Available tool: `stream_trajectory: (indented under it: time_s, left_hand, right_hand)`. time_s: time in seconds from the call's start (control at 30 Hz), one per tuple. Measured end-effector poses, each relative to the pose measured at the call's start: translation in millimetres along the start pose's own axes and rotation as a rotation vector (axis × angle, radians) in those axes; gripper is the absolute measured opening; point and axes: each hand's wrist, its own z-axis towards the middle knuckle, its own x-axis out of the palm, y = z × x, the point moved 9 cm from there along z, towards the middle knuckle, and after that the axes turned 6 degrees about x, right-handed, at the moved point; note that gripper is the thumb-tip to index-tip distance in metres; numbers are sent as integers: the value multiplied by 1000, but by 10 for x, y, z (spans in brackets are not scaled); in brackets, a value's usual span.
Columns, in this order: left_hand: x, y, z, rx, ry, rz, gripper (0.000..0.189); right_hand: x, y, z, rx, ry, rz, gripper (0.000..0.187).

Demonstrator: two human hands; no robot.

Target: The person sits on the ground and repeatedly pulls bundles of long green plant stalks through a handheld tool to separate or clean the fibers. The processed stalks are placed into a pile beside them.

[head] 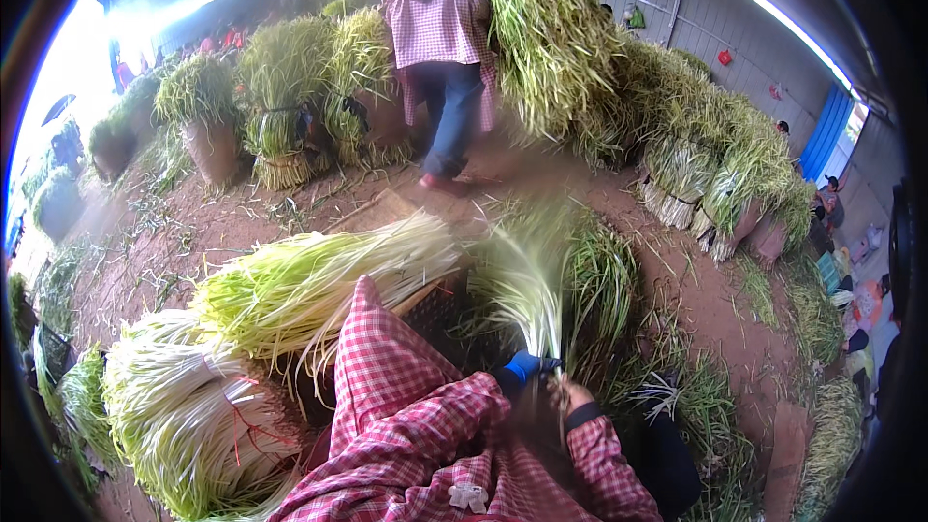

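My left hand [528,365], in a blue glove, grips a loose bunch of leafy stalks [540,312] with white stems and pale green leaves. The leaves fan away from me and are blurred. At the stem ends, my bare right hand [571,393] has its fingers closed around the lower stalks, just below the glove. To the left, a heap of pale yellow-green stalks [312,279] lies across a dark crate [435,304]. Nearer me on that side rests a thick bundle of white-stemmed stalks [196,406], with red string [238,413] on it. My red checked garment covers my knee.
Darker green leaves [602,283] pile up beyond and right of my hands. Ahead, a person [438,29] in a checked smock stands beside a large bundle of greens [551,43]. Upright bundles [283,94] line the far left; a long stack [725,138] runs right. Leaf scraps litter the floor [696,283].
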Motion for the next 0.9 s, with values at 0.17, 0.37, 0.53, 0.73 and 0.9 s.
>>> stream_trajectory:
  time_s: [0.17, 0.37, 0.53, 0.73, 0.9]
  left_hand:
    - [-249, 583, 13, -72, -188, -79, 21]
    - [-637, 1066, 186, -106, -337, 280, 33]
    - [-1093, 317, 195, 323, -555, 250, 17]
    - [-1139, -447, 197, 197, -509, -74, 12]
    - [-864, -814, -20, 90, -558, -111, 16]
  right_hand:
    - [-212, 212, 69, -217, -517, -404, 16]
    - [-207, 38, 106, -308, -496, -42, 14]
    - [-295, 316, -190, -406, -660, -418, 13]
    - [-764, -149, -635, -224, -580, -1809, 25]
    - [-1281, -419, -668, 139, -505, -1876, 22]
